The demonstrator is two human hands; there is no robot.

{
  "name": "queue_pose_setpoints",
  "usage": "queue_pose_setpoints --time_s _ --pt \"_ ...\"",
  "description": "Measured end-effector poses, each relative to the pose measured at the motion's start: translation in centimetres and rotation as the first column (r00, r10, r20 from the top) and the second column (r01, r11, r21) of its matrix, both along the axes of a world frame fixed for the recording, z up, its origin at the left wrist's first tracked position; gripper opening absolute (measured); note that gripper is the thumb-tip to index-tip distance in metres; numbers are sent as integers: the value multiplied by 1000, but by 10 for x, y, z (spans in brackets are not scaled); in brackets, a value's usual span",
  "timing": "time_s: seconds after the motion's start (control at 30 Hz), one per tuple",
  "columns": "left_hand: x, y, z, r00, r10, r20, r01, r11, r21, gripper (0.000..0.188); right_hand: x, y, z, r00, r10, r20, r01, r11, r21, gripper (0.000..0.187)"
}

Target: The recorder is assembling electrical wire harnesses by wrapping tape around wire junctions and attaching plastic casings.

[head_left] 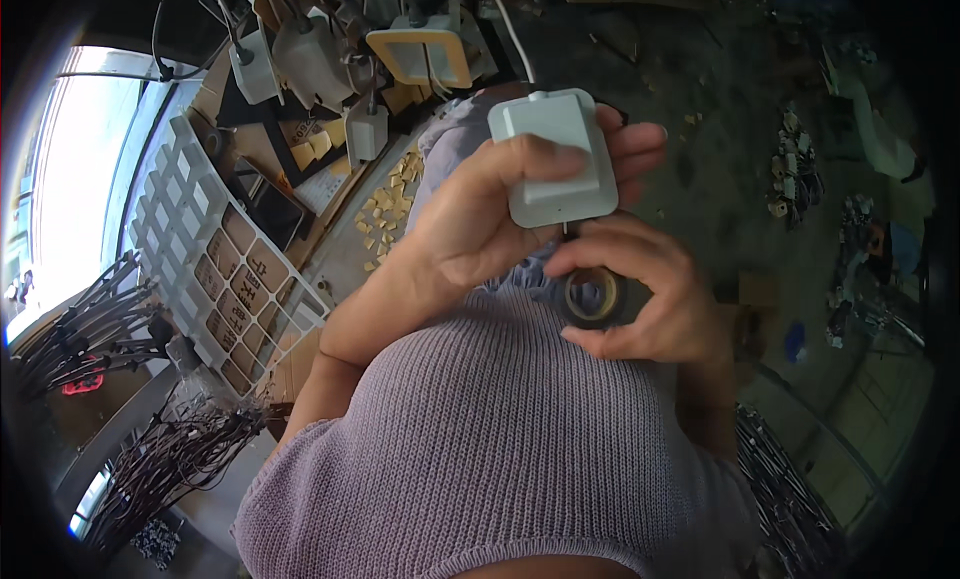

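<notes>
A white rectangular plastic housing (562, 129) with rounded corners lies across the palm of my left hand (480, 199), the thumb pressed over its face. From its upper end a white cable (512, 29) runs up and away. A thin dark lead or pin (565, 228) sticks out of its lower end. Just below, my right hand (665, 294) curls thumb and fingers around a roll of black tape (617, 297). The right fingertips are close to that lower end; whether they touch the lead I cannot tell.
Several white housings (310, 64) on cables and one yellow-framed housing (418, 39) stand at the upper left. A white grid tray (235, 284) is at left, with cable bundles (185, 459) below it. Small yellow pieces (390, 201) lie scattered. More cables (785, 469) are at lower right.
</notes>
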State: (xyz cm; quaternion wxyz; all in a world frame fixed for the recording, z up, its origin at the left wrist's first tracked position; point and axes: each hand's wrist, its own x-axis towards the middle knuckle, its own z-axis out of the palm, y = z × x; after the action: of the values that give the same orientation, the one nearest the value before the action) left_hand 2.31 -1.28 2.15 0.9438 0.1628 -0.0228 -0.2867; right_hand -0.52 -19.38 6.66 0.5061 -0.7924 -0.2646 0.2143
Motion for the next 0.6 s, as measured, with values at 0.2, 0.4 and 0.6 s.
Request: queue_pose_setpoints --time_s 0.2,0.4,0.6 --pt "2 2 13 931 -211 -298 143 961 -236 36 -1 -3 -11 985 60 160 -73 994 78 42" --pt "-3 -1 1 921 -236 -312 105 918 -384 33 3 -22 -25 981 159 115 -167 983 70 41" --pt "-15 -1 0 942 -93 -324 78 995 -57 35 -2 -20 -25 972 171 158 -156 983 -99 40"
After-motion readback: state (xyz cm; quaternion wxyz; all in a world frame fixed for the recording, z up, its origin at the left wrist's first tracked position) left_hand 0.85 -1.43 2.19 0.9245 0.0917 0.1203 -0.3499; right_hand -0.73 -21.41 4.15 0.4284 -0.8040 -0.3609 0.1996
